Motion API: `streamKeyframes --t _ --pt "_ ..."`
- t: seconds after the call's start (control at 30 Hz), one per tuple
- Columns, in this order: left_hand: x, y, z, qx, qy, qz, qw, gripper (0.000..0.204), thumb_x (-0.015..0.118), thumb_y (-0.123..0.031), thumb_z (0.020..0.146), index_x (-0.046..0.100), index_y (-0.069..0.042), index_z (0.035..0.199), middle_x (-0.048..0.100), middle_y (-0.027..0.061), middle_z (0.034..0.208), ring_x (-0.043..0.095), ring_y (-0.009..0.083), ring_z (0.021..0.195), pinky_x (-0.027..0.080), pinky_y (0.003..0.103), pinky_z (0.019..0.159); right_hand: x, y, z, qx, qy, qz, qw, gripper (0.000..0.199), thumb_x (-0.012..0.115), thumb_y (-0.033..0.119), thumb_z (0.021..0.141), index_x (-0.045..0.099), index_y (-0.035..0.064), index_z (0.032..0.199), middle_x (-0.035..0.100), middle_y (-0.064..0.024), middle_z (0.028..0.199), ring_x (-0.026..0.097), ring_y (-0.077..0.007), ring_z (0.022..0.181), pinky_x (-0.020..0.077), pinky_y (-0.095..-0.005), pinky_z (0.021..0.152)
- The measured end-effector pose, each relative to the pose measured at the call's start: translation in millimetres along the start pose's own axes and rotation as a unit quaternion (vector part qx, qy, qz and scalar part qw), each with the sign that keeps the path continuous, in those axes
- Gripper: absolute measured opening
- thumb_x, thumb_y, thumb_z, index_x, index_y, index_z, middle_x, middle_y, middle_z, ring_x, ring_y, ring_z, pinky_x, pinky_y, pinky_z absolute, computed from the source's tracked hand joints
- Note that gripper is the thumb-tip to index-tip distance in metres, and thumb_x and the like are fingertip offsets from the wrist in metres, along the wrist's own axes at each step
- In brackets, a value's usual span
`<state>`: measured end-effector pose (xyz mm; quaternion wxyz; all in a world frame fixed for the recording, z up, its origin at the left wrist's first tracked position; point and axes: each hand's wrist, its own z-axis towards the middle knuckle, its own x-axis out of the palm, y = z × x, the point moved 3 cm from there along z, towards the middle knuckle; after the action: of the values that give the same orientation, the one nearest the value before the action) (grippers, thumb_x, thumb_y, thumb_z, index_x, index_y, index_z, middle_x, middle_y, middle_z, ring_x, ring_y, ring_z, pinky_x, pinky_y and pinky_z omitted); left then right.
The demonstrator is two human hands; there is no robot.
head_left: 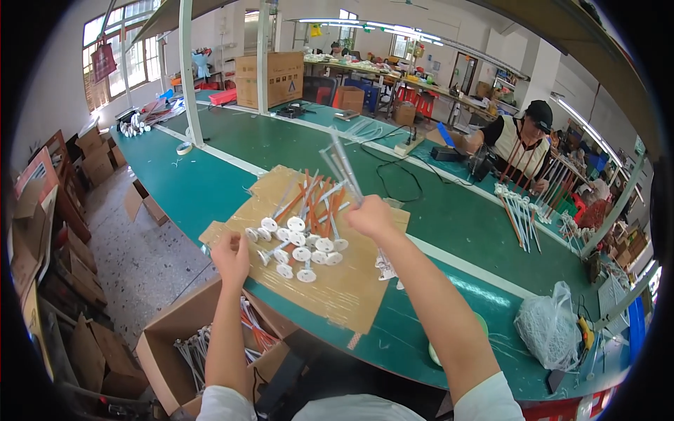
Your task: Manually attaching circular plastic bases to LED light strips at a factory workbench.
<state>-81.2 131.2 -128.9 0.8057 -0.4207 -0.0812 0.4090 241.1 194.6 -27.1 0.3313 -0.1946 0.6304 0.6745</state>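
Observation:
My right hand [370, 216] is closed around a bundle of thin silvery-grey rods [342, 165], held tilted above the right part of a cardboard sheet [351, 298]. White ends show below that wrist. On the sheet lies a pile of rods with round white disc heads [295, 224]; their shafts are orange or grey, and the discs point mostly toward me. Beside the sheet's left edge, my left hand [230, 254] has loosely bent fingers, with the thumb apart and nothing visible between them.
An open carton [165, 351] with more rods stands below the bench edge. A stuffed plastic bag [551, 326] sits at right, and a green round item [435, 352] is partly behind my forearm. Across the green bench [463, 238], a co-worker [523, 140] handles similar rods. Posts and cables stand beyond.

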Motion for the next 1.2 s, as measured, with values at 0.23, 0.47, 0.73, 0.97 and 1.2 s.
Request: streamKeyframes --t 0.23,0.47,0.73,0.97,1.2 --pt "3 18 1 -0.056 0.014 -0.018 0.998 0.015 0.072 -0.011 0.085 0.068 0.004 0.082 0.069 0.0144 0.074 0.068 0.0232 0.064 0.053 0.035 0.062 75 56 52 0.001 0.124 -0.071 0.99 0.03 0.073 0.03 0.076 0.073 0.0008 0.083 0.073 -0.0149 0.075 0.072 -0.0233 0.063 0.0555 -0.0354 0.06" --pt "-20 -56 -17 0.057 -0.031 -0.026 0.998 0.009 0.065 -0.004 0.088 0.069 0.002 0.093 0.071 0.0114 0.09 0.067 0.0171 0.085 0.051 0.032 0.076 -1 91 -8 -0.076 0.226 0.245 0.94 0.038 0.049 0.036 0.104 0.065 0.0047 0.089 0.061 -0.0058 0.055 0.043 -0.0109 0.039 0.0301 -0.0286 0.038" --pt "33 -173 -91 -0.116 0.374 -0.416 0.821 0.056 0.055 -0.003 0.09 0.045 0.0 0.146 0.056 0.0153 0.137 0.058 0.0225 0.123 0.052 0.036 0.094 -80 97 -99 -0.199 0.262 0.426 0.843 0.041 0.038 0.036 0.108 0.052 0.0014 0.092 0.045 -0.005 0.049 0.033 -0.0105 0.037 0.0289 -0.0274 0.042" --pt "32 -203 -115 -0.29 0.451 -0.537 0.651 0.047 0.041 -0.001 0.098 0.045 0.002 0.145 0.051 0.0149 0.142 0.056 0.025 0.127 0.053 0.04 0.102 -110 100 -145 -0.236 0.231 0.387 0.861 0.042 0.038 0.035 0.108 0.053 -0.0003 0.092 0.049 -0.0056 0.05 0.041 -0.0111 0.039 0.0331 -0.0268 0.043" --pt "32 -219 -130 -0.244 0.453 -0.591 0.621 0.047 0.04 0.001 0.099 0.045 0.001 0.146 0.055 0.0136 0.138 0.059 0.0239 0.124 0.054 0.038 0.102 -134 100 -169 -0.269 0.223 0.372 0.86 0.044 0.039 0.037 0.109 0.057 0.0001 0.091 0.053 -0.0041 0.053 0.046 -0.0094 0.042 0.0332 -0.0237 0.043"
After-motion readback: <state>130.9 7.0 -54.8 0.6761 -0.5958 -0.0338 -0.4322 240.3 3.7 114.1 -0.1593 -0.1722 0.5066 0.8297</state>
